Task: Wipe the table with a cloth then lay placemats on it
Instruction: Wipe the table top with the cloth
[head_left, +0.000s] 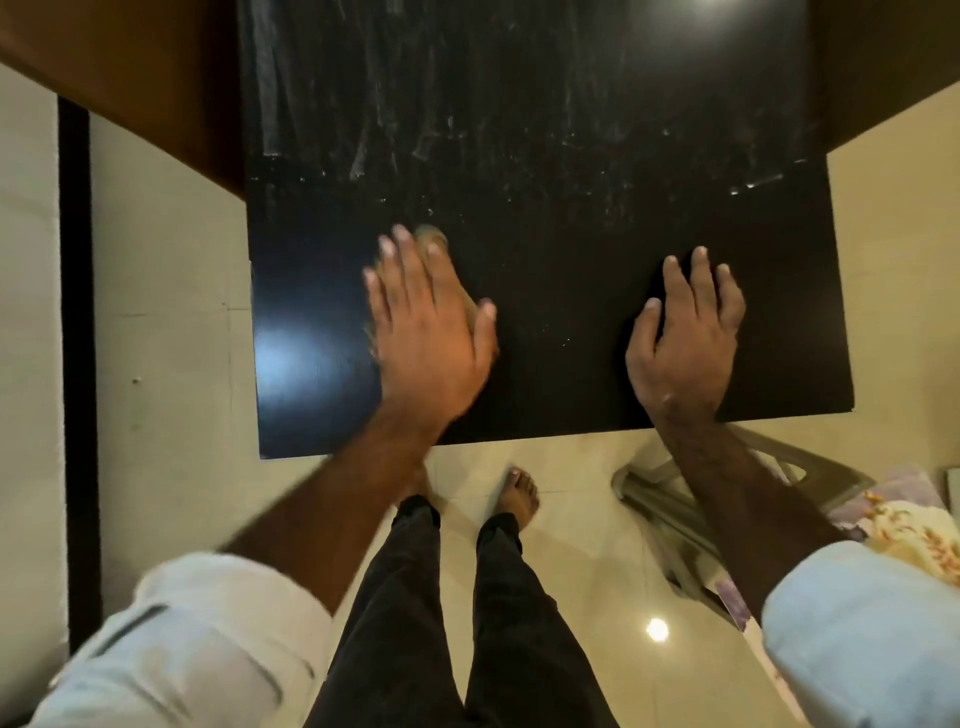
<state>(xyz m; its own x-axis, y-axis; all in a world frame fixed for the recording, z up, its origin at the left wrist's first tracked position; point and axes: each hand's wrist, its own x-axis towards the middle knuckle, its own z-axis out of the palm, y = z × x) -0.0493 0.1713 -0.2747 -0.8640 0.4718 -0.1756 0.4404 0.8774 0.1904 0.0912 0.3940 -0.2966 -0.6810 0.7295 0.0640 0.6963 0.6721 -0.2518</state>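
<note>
Black glossy table (545, 156), streaked; left hand (431, 338) flat on blurred cloth (431, 236), right hand (685, 332) fingers spread.

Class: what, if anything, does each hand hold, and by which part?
Left hand presses flat on a mostly hidden cloth; no clear grip. Right hand holds nothing, resting on the table.

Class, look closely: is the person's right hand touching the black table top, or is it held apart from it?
Touching. In the head view the right hand lies flat, palm down, on the glossy black table top near its front edge, with no gap visible beneath the spread fingers.
</note>
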